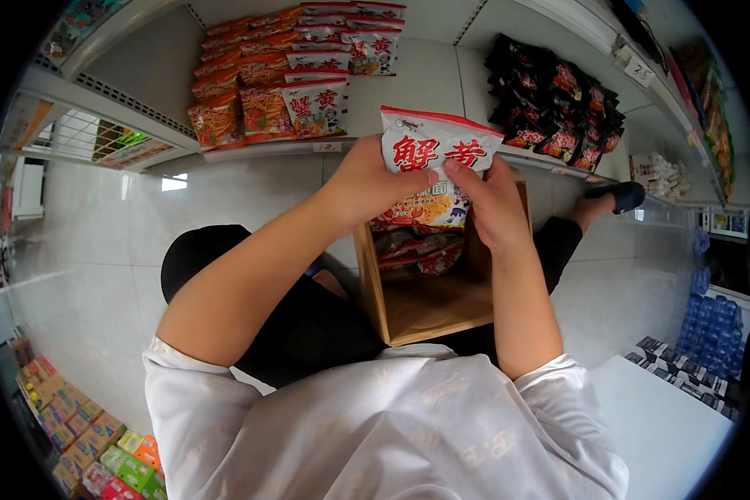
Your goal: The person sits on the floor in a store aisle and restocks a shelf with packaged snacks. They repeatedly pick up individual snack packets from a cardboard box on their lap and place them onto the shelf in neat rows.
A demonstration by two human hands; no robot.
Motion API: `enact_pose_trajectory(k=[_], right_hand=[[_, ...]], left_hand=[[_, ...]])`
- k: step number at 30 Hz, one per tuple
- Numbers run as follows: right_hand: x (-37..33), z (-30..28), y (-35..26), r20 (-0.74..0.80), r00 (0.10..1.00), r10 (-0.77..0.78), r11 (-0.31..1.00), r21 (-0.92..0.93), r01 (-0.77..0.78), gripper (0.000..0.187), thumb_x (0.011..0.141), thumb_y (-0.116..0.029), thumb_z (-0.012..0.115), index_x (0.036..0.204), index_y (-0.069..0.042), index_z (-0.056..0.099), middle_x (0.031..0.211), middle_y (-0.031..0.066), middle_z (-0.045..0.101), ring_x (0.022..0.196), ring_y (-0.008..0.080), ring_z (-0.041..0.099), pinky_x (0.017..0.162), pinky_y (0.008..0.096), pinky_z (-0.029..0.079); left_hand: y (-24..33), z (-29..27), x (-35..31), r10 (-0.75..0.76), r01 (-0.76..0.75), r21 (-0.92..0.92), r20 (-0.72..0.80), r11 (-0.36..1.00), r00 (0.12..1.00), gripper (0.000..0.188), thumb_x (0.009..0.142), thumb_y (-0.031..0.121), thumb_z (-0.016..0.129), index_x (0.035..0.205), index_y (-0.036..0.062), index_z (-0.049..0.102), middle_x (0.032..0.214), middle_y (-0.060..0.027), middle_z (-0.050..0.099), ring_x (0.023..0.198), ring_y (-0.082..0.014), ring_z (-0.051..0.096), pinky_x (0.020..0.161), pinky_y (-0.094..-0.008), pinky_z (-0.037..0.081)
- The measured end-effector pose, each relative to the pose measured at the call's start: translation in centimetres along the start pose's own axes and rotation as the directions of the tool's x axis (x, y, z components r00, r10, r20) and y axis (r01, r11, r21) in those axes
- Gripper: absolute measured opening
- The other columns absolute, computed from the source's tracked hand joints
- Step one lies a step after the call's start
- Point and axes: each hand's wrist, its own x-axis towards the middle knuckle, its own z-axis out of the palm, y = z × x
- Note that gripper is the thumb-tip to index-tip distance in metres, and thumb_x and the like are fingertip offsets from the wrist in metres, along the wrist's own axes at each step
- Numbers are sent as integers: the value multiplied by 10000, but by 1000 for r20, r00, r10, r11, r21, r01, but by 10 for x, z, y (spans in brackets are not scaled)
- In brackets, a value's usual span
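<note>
Between both hands I hold a white snack bag (422,196) with a red top edge, red lettering and a picture of noodles. My left hand (385,179) grips its left side, thumb across the front. On the right side, my right hand (493,198) pinches it the same way. The bag is upright, above an open wooden box (437,308) that stands between my legs. Inside the box, at its far end, lie several red and white snack bags (421,252), partly hidden by the held one.
Ahead, a low shelf (429,87) carries rows of orange and white snack bags (279,96) on the left and black snack bags (554,100) on the right. Stacked cartons (83,425) stand at lower left. Bottled water packs (712,333) and a white surface (658,417) are at right.
</note>
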Motion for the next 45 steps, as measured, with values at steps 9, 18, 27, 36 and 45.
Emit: enact_pose_trajectory(k=[9,18,27,36,45], right_hand=[[14,12,-6,-23,1000,18,997,75,-16,395,844,-144,764,1171,13,606,1067,105,692,939,153,658,831,313,526],[62,16,-21,291,949,120,944,-328,-19,611,766,-46,796,1301,27,510,1174,109,655,1072,184,621,944,353,503],[265,-51,24,78,986,145,904,-415,-100,495,749,-104,830,1173,23,608,1098,108,684,939,203,667,820,340,541],[315,-12,96,37,999,-24,490,-870,43,601,669,-301,887,1111,19,633,1041,163,705,919,299,687,812,404,548],[338,-23,156,-34,957,-289,285,-957,52,637,673,-298,881,1121,52,594,880,156,708,742,230,688,689,356,558]], left_hand=[[11,-1,0,38,-67,-238,-124,969,991,231,854,6,706,1073,-45,652,1013,-105,712,884,-140,672,790,-308,553],[12,-26,11,113,-219,-188,-454,958,884,356,874,51,703,1184,-57,566,1030,-109,689,933,-122,639,795,-293,533],[-16,-42,0,105,-63,774,-4,631,994,536,884,346,683,1281,26,519,1137,-149,637,1018,-281,643,818,-407,516],[-38,-42,2,-161,-184,968,212,172,964,396,837,253,676,1151,31,583,988,-141,659,951,-323,664,799,-446,529],[-28,-37,6,-199,-178,973,205,148,958,298,838,144,616,1112,28,621,1005,-143,666,960,-304,673,792,-431,529]])
